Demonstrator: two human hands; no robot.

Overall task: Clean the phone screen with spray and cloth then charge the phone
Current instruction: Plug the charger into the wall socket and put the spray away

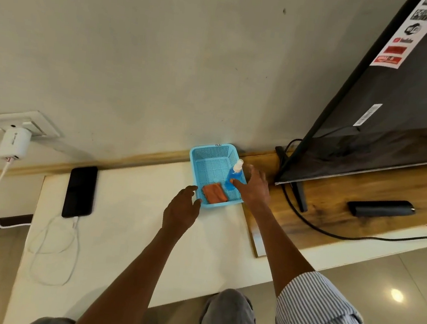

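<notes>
Right hand (253,191) reaches over the blue basket (207,166), with its fingers spread wide and its thumb touching the low part of the spray bottle (233,176). It holds nothing yet; I think it is opened like that so it can wrap round the bottle. The left hand (181,210) sits at the near edge of the basket, fingers loosely bent with nothing in them, maybe to keep the basket from sliding. The bottle stands up straight in the right side of the basket, so its white top is easy to get at. An orange cloth (214,193) lies folded in the near corner, just beside the bottle. The phone (80,191) lies flat on the white table (129,245), well apart from the basket, on the left. A white cable (73,241) seems to go into its near end and loops back to the white charger (13,142) in the wall socket, so the phone stays close to the power. From this head view, the cleaning looks not yet started.
</notes>
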